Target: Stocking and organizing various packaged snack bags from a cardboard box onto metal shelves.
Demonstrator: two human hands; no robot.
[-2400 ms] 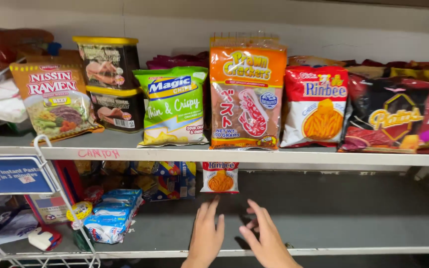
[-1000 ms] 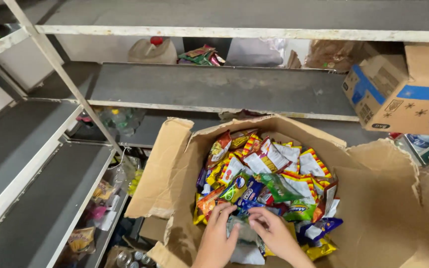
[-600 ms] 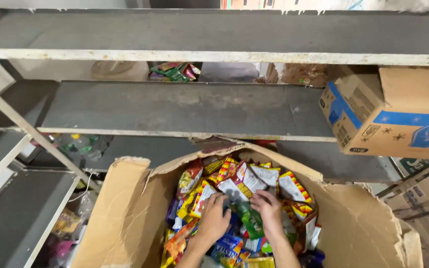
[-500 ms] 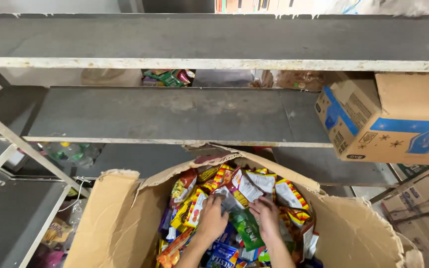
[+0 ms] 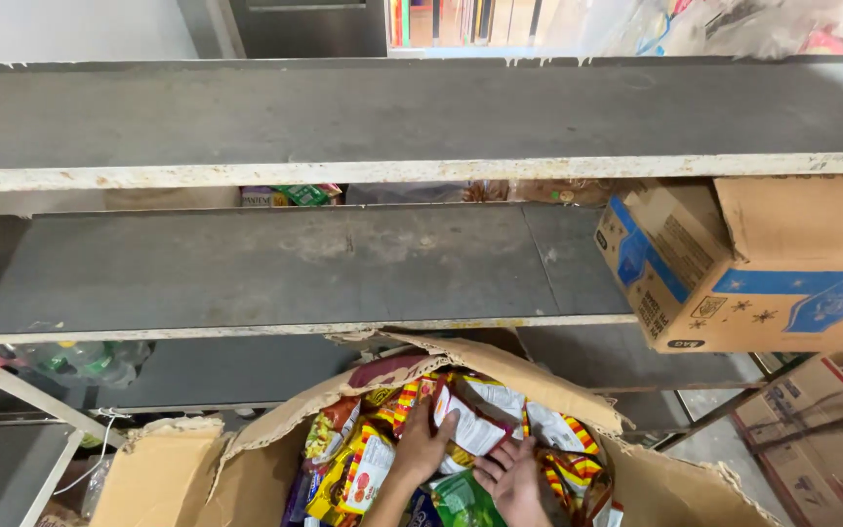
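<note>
A torn cardboard box [image 5: 178,468] at the bottom of the view is full of several small snack packets [image 5: 358,464] in yellow, red and green. My left hand [image 5: 420,447] grips the left edge of a white and red snack packet [image 5: 472,426] and lifts it above the pile. My right hand [image 5: 511,477] holds the same packet from below on its right side. A green packet [image 5: 461,496] lies just under my hands.
Two grey metal shelves [image 5: 275,268] with chipped white edges run across the view above the box. A brown and blue carton [image 5: 763,268] sits on the shelf at right. More cartons [image 5: 822,439] stand at lower right. Bottles [image 5: 80,359] lie under the shelf at left.
The view dropped from a stocked shelf to the box, then tilted up. My hands dug through the packets and now lift a white and red one.
</note>
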